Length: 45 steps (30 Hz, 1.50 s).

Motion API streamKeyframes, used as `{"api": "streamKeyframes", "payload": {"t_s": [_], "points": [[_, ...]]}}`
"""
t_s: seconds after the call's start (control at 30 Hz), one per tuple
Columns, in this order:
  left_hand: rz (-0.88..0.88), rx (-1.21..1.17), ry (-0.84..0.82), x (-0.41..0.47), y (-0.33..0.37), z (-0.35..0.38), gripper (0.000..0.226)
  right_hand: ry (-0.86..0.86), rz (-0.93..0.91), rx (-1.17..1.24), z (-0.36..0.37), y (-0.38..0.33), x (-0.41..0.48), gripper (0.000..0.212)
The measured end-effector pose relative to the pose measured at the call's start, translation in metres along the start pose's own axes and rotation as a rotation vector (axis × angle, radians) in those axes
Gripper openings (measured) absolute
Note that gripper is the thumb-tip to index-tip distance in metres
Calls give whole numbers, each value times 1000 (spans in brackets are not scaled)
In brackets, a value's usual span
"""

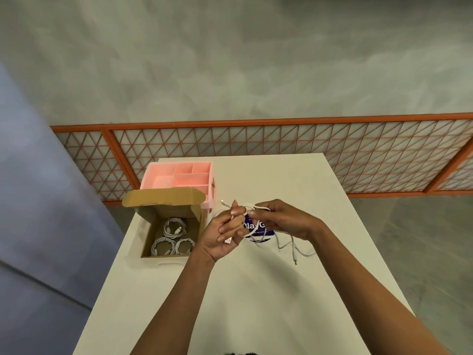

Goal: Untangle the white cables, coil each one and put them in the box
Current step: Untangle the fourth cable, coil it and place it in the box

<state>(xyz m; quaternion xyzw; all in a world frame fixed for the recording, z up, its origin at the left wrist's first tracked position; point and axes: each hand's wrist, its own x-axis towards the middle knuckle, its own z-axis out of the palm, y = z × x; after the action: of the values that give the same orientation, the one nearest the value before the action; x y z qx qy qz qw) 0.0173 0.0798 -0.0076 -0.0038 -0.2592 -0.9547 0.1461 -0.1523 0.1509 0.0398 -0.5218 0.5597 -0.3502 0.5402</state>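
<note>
- Your left hand (225,233) and right hand (284,219) both pinch the white cable (252,206) above the table (256,290).
- The cardboard box (169,234) sits left, nearer your left hand, with three coils inside.

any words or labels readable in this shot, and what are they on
"Na" and part of another letter, white print on the purple card behind the hands; the middle is covered by a finger and cable.
A smaller line below it ends in what looks like "as you go"; too blurred to be sure.
Cardboard box and pink organizer: no text visible.
</note>
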Motion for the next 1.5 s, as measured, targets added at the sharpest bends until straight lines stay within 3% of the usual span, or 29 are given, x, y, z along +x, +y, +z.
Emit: {"api": "streamKeyframes", "payload": {"t_s": [0.1,0.23,0.4,0.8,1.0,1.13,1.4,1.5], "points": [[7,126,120,1,2,-1,27,41,14,194,-1,2,1,26],[3,141,156,2,4,0,33,-24,22,500,4,2,3,36],[-15,172,223,2,4,5,46,-12,81,621,9,1,6,41],[57,429,491,6,6,18,47,165,228,500,13,-4,13,42],[23,444,549,2,9,23,47,115,46,146,7,-2,7,24],[-16,417,524,1,10,22,47,154,-30,9,10,-3,5,34],[-21,229,439,4,2,20,42,105,197,643,14,5,18,46],[-11,187,467,5,0,18,41,81,237,713,12,6,19,49]]}}
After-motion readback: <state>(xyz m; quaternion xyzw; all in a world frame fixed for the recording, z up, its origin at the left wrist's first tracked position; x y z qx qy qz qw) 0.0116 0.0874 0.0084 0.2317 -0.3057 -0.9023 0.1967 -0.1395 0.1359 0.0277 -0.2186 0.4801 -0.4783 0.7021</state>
